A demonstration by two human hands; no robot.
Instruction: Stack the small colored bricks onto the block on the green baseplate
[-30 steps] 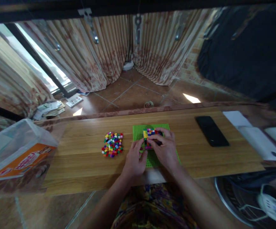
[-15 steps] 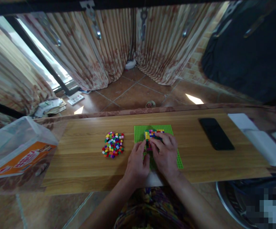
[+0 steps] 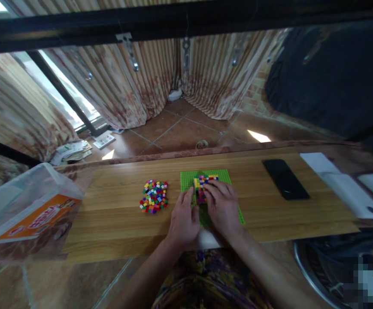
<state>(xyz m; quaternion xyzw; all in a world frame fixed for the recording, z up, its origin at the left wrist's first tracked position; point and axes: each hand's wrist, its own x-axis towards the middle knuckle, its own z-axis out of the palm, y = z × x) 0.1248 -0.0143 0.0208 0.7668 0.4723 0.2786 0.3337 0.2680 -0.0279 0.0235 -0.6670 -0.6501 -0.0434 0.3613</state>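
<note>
A multicoloured structure of small toy bricks (image 3: 201, 182) stands on a green studded baseplate (image 3: 224, 174), with a yellow strip along its left side. My left hand (image 3: 183, 219) lies at the structure's left edge, fingertips against or very near it and thumb held apart. Over the structure's right part curls my right hand (image 3: 222, 207), its bent fingers and thumb on the bricks. These fingers cover part of the structure, and any single brick under them is hidden. Left of the plate is a pile of loose coloured bricks (image 3: 154, 196).
A black phone (image 3: 285, 179) lies on the wooden board (image 3: 115, 231), with white objects (image 3: 350, 195) at its right end. A clear plastic box with an orange label (image 3: 38, 216) stands at the left. A dark bar (image 3: 173, 25) crosses above, before curtains (image 3: 154, 86).
The view has tilted up slightly and shifted. My right fingers have moved a little on the bricks, showing more of the structure's front. My left hand stays at its left edge.
</note>
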